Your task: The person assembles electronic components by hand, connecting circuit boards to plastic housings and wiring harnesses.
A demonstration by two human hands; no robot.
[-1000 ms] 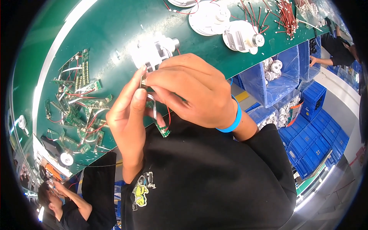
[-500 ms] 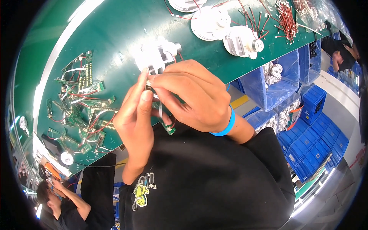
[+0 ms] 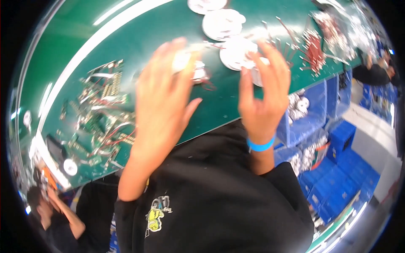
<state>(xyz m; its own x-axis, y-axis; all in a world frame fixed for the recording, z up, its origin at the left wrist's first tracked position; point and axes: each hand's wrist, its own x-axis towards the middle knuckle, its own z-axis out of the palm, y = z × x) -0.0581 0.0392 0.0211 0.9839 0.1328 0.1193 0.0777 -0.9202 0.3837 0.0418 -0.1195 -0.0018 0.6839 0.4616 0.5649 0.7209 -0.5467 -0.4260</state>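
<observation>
My left hand (image 3: 162, 97) is stretched out over the green table (image 3: 213, 107), its fingers apart and smeared by motion. Under and beside its fingertips is a white lamp housing (image 3: 198, 76) with a thin red wire; whether they touch cannot be made out. My right hand (image 3: 266, 95), with a blue wristband, reaches forward with thumb and fingers spread. Its fingers partly cover a round white lamp housing (image 3: 232, 55) and a second white piece beside it. Neither hand visibly grips anything.
Green circuit boards with wires (image 3: 99, 116) lie heaped on the left. More round white housings (image 3: 219, 25) stand at the back. Red wires with white connectors (image 3: 313, 52) are bunched at the right, above blue bins (image 3: 310, 114). Another person (image 3: 63, 213) sits at lower left.
My hands were together, fingers pinched on a small part with a wired circuit board hanging below. They have separated and moved forward, the right one also to the right. That board no longer shows in them.
</observation>
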